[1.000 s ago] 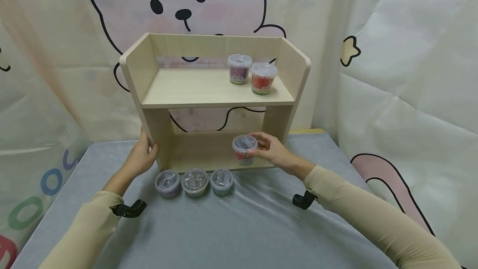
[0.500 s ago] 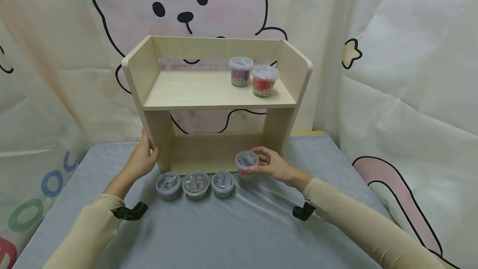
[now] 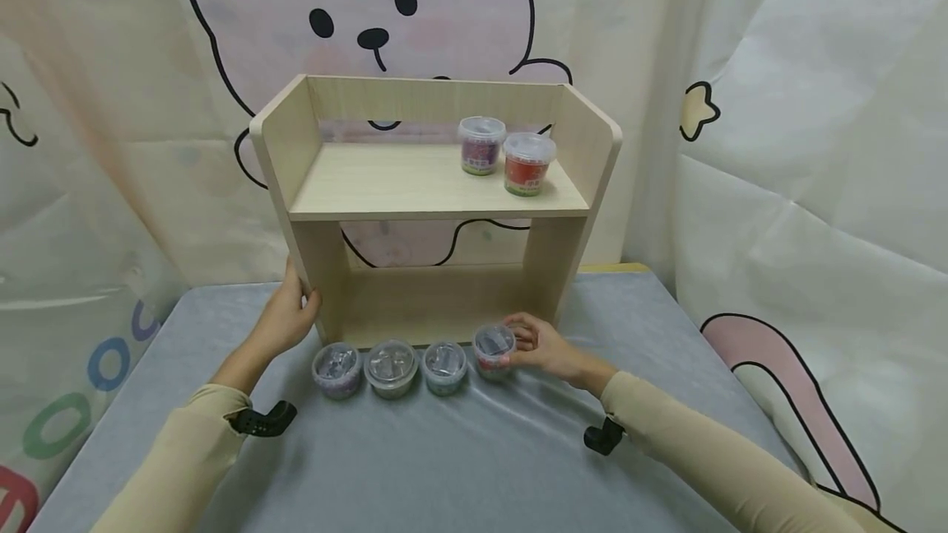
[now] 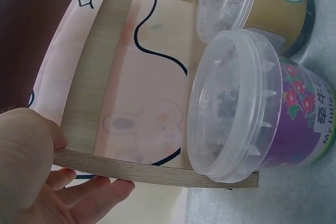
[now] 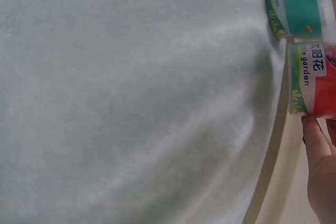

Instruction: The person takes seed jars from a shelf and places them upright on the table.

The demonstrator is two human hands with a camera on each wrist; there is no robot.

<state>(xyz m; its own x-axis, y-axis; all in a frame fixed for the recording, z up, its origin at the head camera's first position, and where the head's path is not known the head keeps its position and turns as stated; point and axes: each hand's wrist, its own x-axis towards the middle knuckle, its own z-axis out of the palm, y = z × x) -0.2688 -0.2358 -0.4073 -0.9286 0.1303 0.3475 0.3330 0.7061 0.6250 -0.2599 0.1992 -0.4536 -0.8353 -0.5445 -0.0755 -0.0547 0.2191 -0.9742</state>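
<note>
Fingers of the right hand (image 3: pixel 544 345) are curling round the red tub (image 3: pixel 494 349), which is sitting on the grey cloth (image 3: pixel 459 451) at the right end of a row, just beside the teal tub (image 3: pixel 444 366) (its lid is clear). Meanwhile the left hand (image 3: pixel 287 317) is gripping the left side panel of the wooden shelf (image 3: pixel 437 187), thumb in front.

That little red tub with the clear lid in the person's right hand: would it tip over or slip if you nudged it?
Probably not easily. The red tub is squat and stands upright on the grey cloth, which likely grips its base. It looks like thin plastic, so probably light and a bit squeezable. The right hand holds it by the side; the smooth wall may be slightly slippery.
</note>
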